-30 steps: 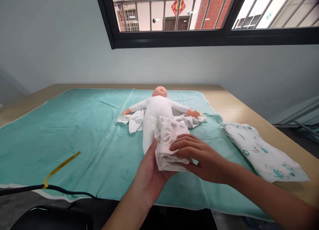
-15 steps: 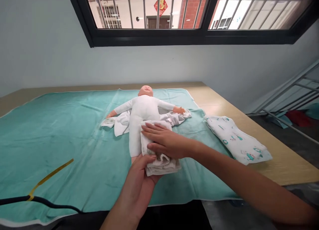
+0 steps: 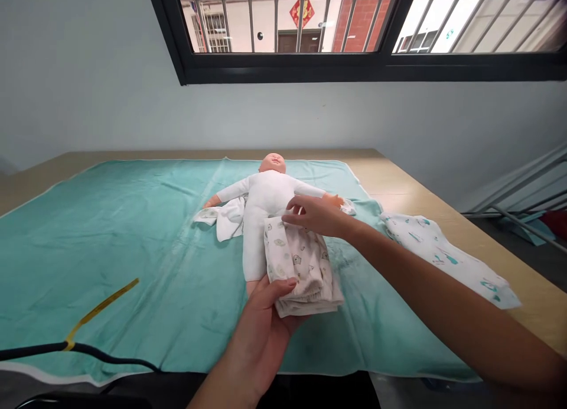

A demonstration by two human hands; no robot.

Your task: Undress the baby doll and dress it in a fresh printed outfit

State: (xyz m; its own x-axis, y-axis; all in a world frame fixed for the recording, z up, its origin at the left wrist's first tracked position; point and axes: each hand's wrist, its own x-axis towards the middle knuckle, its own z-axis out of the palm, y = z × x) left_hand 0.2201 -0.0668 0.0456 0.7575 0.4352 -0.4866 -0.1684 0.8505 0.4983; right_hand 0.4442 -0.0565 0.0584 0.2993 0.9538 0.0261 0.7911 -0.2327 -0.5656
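Observation:
A folded white baby garment [image 3: 297,261] with small printed figures rests on my left hand [image 3: 270,314]. That palm is beneath its near end, and the thumb presses on top. My right hand [image 3: 314,215] pinches the far edge of the garment between thumb and fingers. Behind it, a baby doll [image 3: 266,193] with a white cloth body lies on its back, arms spread, its head at the far side. The garment hides one of its legs. A white baby top [image 3: 230,220] lies spread beneath the doll's arms.
A teal sheet [image 3: 133,237] covers much of the wooden table [image 3: 398,181]. On the right lies a folded white cloth [image 3: 447,255] with green prints. A black cable [image 3: 101,356] with a yellow tie [image 3: 101,308] crosses the near left. A barred window is above the wall.
My right hand has lifted from lying flat on the garment and now pinches its far edge. More of the printed fabric shows. The view has shifted slightly left.

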